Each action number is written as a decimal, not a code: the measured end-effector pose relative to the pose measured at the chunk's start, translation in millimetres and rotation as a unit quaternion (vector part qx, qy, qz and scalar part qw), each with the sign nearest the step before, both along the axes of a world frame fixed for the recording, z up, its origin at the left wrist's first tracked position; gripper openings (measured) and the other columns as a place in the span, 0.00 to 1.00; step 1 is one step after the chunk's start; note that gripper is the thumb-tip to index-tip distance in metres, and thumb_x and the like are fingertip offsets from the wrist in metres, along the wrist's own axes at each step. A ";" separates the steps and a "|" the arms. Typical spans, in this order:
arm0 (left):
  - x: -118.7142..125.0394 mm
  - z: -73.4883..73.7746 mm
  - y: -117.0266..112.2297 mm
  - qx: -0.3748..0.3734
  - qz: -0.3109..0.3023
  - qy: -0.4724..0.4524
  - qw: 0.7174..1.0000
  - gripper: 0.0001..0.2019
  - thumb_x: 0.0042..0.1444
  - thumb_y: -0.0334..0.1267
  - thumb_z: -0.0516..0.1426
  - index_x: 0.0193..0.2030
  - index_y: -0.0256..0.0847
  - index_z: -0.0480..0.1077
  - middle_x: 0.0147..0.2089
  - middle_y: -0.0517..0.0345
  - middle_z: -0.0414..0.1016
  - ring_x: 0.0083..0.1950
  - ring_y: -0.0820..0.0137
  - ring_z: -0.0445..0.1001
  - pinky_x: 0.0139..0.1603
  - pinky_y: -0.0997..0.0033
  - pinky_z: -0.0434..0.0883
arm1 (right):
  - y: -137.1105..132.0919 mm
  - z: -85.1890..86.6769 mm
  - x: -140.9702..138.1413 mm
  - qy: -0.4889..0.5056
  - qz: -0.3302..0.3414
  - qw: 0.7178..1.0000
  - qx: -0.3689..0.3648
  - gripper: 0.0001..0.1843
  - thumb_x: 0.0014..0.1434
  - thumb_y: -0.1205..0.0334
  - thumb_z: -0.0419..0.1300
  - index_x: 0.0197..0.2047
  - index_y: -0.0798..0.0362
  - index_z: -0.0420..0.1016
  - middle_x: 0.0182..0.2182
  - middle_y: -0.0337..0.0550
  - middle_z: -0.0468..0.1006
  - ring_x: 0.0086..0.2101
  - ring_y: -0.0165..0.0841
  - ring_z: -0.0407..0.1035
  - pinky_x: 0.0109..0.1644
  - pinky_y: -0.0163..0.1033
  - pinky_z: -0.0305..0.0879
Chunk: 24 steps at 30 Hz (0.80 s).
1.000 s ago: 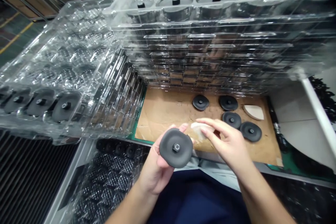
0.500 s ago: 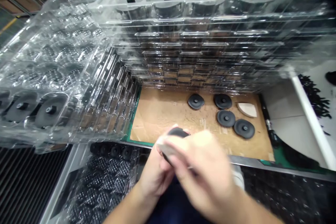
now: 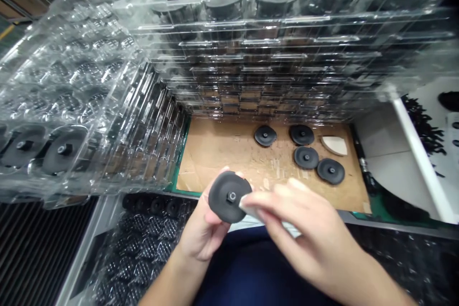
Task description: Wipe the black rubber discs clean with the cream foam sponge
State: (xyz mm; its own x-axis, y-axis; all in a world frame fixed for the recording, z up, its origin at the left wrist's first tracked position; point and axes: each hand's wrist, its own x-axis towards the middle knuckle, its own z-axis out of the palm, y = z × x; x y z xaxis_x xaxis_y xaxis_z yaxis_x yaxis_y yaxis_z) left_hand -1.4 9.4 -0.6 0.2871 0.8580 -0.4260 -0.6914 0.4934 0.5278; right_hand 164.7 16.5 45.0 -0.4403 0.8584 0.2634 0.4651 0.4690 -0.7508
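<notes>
My left hand [image 3: 201,234] grips a dark grey rounded disc [image 3: 224,208] from below and the left. A short hollow stem in the middle of the disc faces up towards me. My right hand [image 3: 304,229] pinches a small pale flat piece [image 3: 251,208] between thumb and fingers; its tip lies at the disc's right edge. Whether the tip touches the disc, I cannot tell. Beyond my hands, several similar discs [image 3: 306,157] rest stem up on a cardboard sheet [image 3: 215,153], beside a pale wedge-shaped piece [image 3: 335,145].
Tall stacks of clear plastic trays [image 3: 251,52] rise behind the cardboard, and more stacked trays [image 3: 107,105] stand at the left. A white panel edge [image 3: 423,158] borders the right side. Below left lies another clear tray [image 3: 143,244] with dark parts.
The disc has turned from tilted, mostly hidden, to facing up. My right hand has moved a little right and down, drawing the pale piece to the disc's right edge.
</notes>
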 end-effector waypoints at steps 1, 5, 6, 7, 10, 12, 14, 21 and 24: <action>0.1 -0.5 0.5 0.004 0.007 0.000 1.000 0.26 0.35 0.40 0.70 0.45 0.50 0.75 0.47 0.62 0.78 0.49 0.70 0.74 0.51 0.78 0.69 | -1.3 0.2 2.6 -0.018 -0.028 0.999 0.008 0.10 0.61 0.72 0.52 0.44 0.56 0.72 0.29 0.39 0.76 0.27 0.29 0.65 0.33 0.37 0.58; 1.0 3.2 1.4 0.006 0.017 0.031 0.999 0.27 0.33 0.45 0.70 0.45 0.54 0.75 0.51 0.63 0.76 0.52 0.64 0.73 0.57 0.69 0.67 | -7.1 5.6 -3.4 -0.037 -0.073 0.994 0.076 0.12 0.61 0.72 0.52 0.46 0.59 0.72 0.27 0.43 0.75 0.26 0.32 0.64 0.34 0.39 0.59; 0.5 5.0 1.2 0.000 0.012 0.037 0.999 0.27 0.34 0.46 0.69 0.46 0.55 0.75 0.51 0.63 0.75 0.53 0.62 0.73 0.58 0.65 0.66 | -7.7 6.6 -5.4 -0.026 -0.058 0.995 0.071 0.13 0.61 0.73 0.51 0.47 0.59 0.71 0.26 0.42 0.74 0.25 0.32 0.64 0.34 0.39 0.60; -0.4 6.8 0.8 -0.006 0.007 0.041 0.999 0.27 0.34 0.46 0.69 0.46 0.55 0.74 0.52 0.62 0.75 0.53 0.60 0.73 0.59 0.63 0.66 | -7.3 6.6 -6.1 -0.008 -0.038 0.998 0.052 0.13 0.61 0.72 0.51 0.47 0.58 0.71 0.25 0.41 0.74 0.25 0.31 0.65 0.33 0.39 0.61; -2.6 9.0 -0.3 -0.009 0.008 0.048 0.999 0.29 0.33 0.47 0.69 0.48 0.54 0.74 0.52 0.61 0.74 0.54 0.61 0.72 0.58 0.66 0.67 | -0.5 -0.9 2.2 0.035 -0.052 0.998 -0.020 0.11 0.62 0.70 0.52 0.45 0.52 0.73 0.29 0.39 0.77 0.28 0.30 0.69 0.33 0.36 0.64; -2.1 7.3 -0.5 -0.001 0.015 0.041 0.999 0.29 0.34 0.46 0.69 0.48 0.54 0.73 0.52 0.60 0.74 0.55 0.62 0.72 0.57 0.67 0.68 | 4.4 -11.4 12.8 0.038 -0.141 0.989 -0.041 0.10 0.62 0.67 0.53 0.44 0.50 0.74 0.34 0.40 0.78 0.29 0.29 0.70 0.31 0.34 0.65; -0.1 4.3 -0.3 0.007 0.026 0.020 0.999 0.28 0.36 0.44 0.69 0.48 0.53 0.73 0.52 0.60 0.75 0.53 0.62 0.74 0.56 0.68 0.70 | 4.4 -23.8 21.3 0.035 -0.218 0.973 -0.064 0.09 0.62 0.64 0.54 0.43 0.48 0.74 0.37 0.40 0.79 0.28 0.30 0.70 0.28 0.33 0.65; 4.7 1.8 3.2 -0.029 0.055 -0.005 0.998 0.25 0.37 0.40 0.69 0.46 0.51 0.75 0.49 0.62 0.77 0.50 0.65 0.76 0.50 0.74 0.74 | -21.9 -65.1 19.0 0.049 -0.197 0.960 -0.193 0.12 0.62 0.58 0.53 0.43 0.50 0.75 0.40 0.42 0.80 0.34 0.33 0.75 0.31 0.33 0.70; 7.3 4.9 4.1 -0.045 0.059 0.005 0.997 0.25 0.36 0.41 0.70 0.45 0.51 0.76 0.48 0.62 0.78 0.49 0.65 0.76 0.50 0.74 0.74 | -19.5 -60.9 20.1 0.042 -0.201 0.960 -0.188 0.12 0.62 0.58 0.53 0.43 0.50 0.75 0.40 0.42 0.80 0.33 0.33 0.75 0.30 0.33 0.70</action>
State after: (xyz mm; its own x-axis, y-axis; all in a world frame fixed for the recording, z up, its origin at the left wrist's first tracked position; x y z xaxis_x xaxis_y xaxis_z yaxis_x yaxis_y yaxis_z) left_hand 5.8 13.5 4.3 0.1816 0.8439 -0.5048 -0.7420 0.4545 0.4929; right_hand 184.7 -3.1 -15.9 -0.0451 0.9959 -0.0789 0.4818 -0.0475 -0.8750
